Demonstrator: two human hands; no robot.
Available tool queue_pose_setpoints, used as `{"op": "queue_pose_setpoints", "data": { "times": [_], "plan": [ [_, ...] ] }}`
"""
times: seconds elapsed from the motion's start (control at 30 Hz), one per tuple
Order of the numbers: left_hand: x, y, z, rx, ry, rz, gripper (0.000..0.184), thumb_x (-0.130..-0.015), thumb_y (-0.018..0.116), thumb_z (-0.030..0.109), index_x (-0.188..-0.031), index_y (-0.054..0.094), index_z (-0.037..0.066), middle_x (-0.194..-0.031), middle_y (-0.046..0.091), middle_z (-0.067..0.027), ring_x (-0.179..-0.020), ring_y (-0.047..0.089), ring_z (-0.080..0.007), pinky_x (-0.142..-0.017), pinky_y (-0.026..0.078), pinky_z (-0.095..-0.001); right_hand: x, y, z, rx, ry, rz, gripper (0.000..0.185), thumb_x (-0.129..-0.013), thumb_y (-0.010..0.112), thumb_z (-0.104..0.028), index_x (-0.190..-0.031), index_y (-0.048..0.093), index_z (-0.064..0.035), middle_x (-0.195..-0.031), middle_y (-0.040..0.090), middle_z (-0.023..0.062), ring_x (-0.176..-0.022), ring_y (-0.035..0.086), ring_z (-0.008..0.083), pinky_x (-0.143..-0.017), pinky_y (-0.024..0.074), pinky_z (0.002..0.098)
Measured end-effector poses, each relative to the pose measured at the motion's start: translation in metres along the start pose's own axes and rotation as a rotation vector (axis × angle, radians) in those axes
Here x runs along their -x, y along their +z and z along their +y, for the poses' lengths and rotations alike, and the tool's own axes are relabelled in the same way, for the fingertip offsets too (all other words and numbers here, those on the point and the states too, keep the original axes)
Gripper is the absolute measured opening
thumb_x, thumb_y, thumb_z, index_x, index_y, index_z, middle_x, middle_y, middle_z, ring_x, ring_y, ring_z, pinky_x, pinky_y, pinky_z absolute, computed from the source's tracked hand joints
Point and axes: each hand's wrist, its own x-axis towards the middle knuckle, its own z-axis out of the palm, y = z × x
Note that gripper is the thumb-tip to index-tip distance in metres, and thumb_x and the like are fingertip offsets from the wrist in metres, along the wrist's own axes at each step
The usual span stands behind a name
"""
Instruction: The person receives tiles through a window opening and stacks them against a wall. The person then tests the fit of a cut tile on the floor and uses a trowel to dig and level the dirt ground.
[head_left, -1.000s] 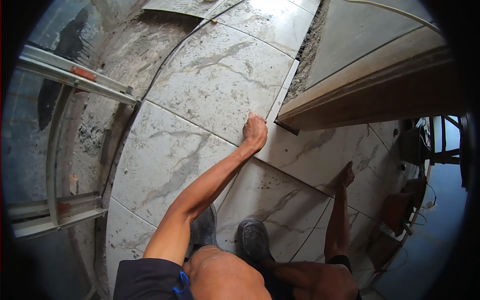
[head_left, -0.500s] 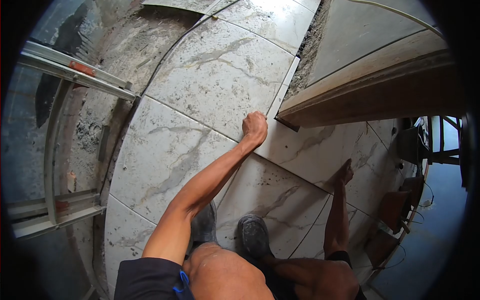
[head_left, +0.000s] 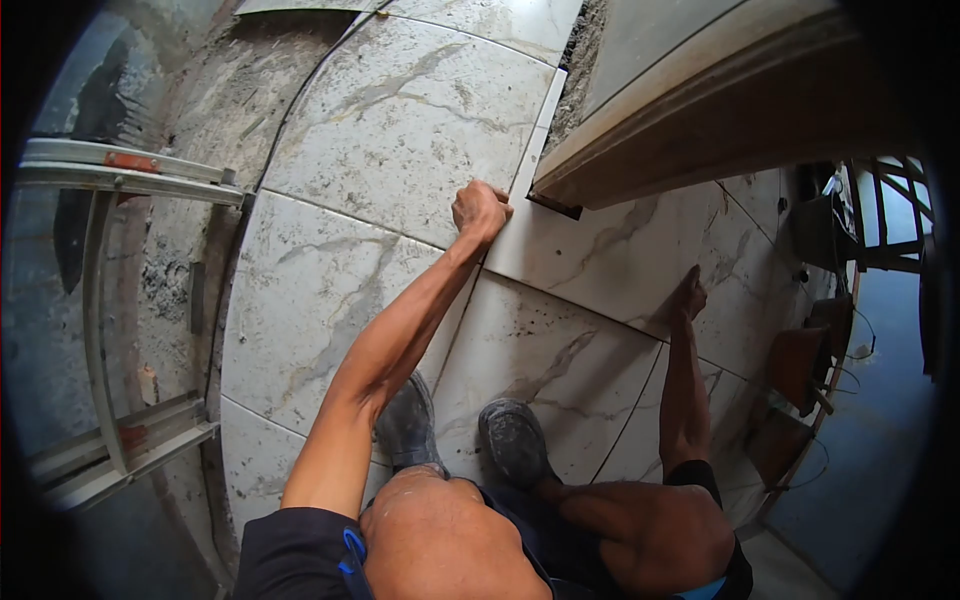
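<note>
Marble-veined floor tile [head_left: 590, 265]: lay between the hands, by the wooden door frame's [head_left: 690, 125] foot. Left hand [head_left: 482, 208], right hand [head_left: 689, 294]: both curled, grip indeterminable. Hazard, judged: uneven pressure could have chipped its edge.

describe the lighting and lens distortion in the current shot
Head view: black rounded borders, and the tiled floor bows along its left edge; same head view: left hand brightly lit, right hand in shadow, wooden beam dark along its near side.
</note>
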Motion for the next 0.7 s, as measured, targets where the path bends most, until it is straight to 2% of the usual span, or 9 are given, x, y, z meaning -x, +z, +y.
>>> {"op": "queue_pose_setpoints", "data": {
  "times": [0.23, 0.27, 0.3, 0.33, 0.4, 0.43, 0.5, 0.7],
  "plan": [
    [-0.001, 0.009, -0.007, 0.067, 0.057, 0.057, 0.018, -0.064, 0.071, 0.015, -0.081, 0.069, 0.013, -0.081, 0.065, -0.0103, -0.076, 0.063, -0.0239, -0.072, 0.049, -0.0304, -0.002, 0.001, -0.002, 0.080, 0.063, 0.004, 0.063, -0.082, 0.036, -0.054, -0.089, 0.061, 0.0030, -0.084, 0.062, 0.0192, -0.081, 0.059, 0.0310, -0.075, 0.0420, 0.0382],
    [0.003, 0.006, -0.002, 0.040, 0.040, 0.023, 0.021, -0.067, 0.070, 0.016, -0.087, 0.067, 0.010, -0.085, 0.065, -0.0096, -0.078, 0.063, -0.0200, -0.075, 0.048, -0.0277, 0.003, 0.000, -0.005, 0.073, 0.094, 0.012, 0.062, -0.081, 0.035, -0.055, -0.093, 0.062, 0.0000, -0.088, 0.062, 0.0181, -0.087, 0.058, 0.0311, -0.078, 0.0420, 0.0381],
    [0.003, 0.006, -0.002, 0.032, 0.049, 0.018, 0.021, -0.067, 0.070, 0.016, -0.087, 0.067, 0.010, -0.085, 0.065, -0.0096, -0.078, 0.063, -0.0200, -0.075, 0.048, -0.0277, 0.004, -0.001, -0.008, 0.063, 0.123, 0.022, 0.062, -0.081, 0.034, -0.056, -0.096, 0.062, -0.0031, -0.092, 0.062, 0.0170, -0.092, 0.057, 0.0311, -0.081, 0.0419, 0.0381],
    [0.004, 0.005, -0.002, 0.035, 0.070, 0.024, 0.022, -0.067, 0.070, 0.016, -0.088, 0.067, 0.009, -0.086, 0.065, -0.0097, -0.079, 0.063, -0.0198, -0.075, 0.048, -0.0275, 0.002, -0.001, -0.009, 0.059, 0.133, 0.027, 0.062, -0.081, 0.034, -0.056, -0.096, 0.062, -0.0031, -0.092, 0.062, 0.0170, -0.092, 0.057, 0.0311, -0.081, 0.0419, 0.0381],
    [0.004, 0.006, -0.005, 0.031, 0.109, 0.036, 0.024, -0.066, 0.069, 0.015, -0.090, 0.066, 0.008, -0.088, 0.064, -0.0102, -0.081, 0.063, -0.0198, -0.077, 0.047, -0.0270, -0.001, -0.003, -0.008, 0.097, 0.171, -0.047, 0.056, -0.081, 0.039, -0.052, -0.107, 0.058, -0.0058, -0.099, 0.060, 0.0164, -0.093, 0.057, 0.0310, -0.084, 0.0418, 0.0381],
    [0.003, 0.007, -0.006, 0.027, 0.118, 0.036, 0.024, -0.066, 0.069, 0.015, -0.090, 0.066, 0.008, -0.088, 0.064, -0.0102, -0.081, 0.063, -0.0198, -0.077, 0.047, -0.0270, 0.000, -0.002, -0.008, 0.089, 0.176, -0.042, 0.056, -0.081, 0.039, -0.052, -0.107, 0.058, -0.0058, -0.099, 0.060, 0.0164, -0.093, 0.057, 0.0310, -0.084, 0.0418, 0.0381],
    [0.004, 0.009, -0.009, 0.050, 0.139, 0.061, 0.025, -0.066, 0.068, 0.014, -0.090, 0.066, 0.007, -0.088, 0.064, -0.0105, -0.082, 0.062, -0.0205, -0.077, 0.047, -0.0268, 0.003, 0.000, -0.007, 0.087, 0.130, 0.043, 0.064, -0.080, 0.036, -0.056, -0.095, 0.061, 0.0007, -0.088, 0.062, 0.0178, -0.086, 0.058, 0.0314, -0.077, 0.0421, 0.0399],
    [0.008, 0.013, -0.014, 0.066, 0.208, 0.076, 0.028, -0.068, 0.066, 0.013, -0.095, 0.064, 0.005, -0.092, 0.063, -0.0123, -0.084, 0.062, -0.0208, -0.078, 0.047, -0.0270, -0.006, 0.004, 0.004, 0.101, 0.081, -0.002, 0.064, -0.081, 0.034, -0.057, -0.096, 0.062, -0.0017, -0.089, 0.062, 0.0168, -0.087, 0.059, 0.0308, -0.077, 0.0426, 0.0403]
  ]
}}
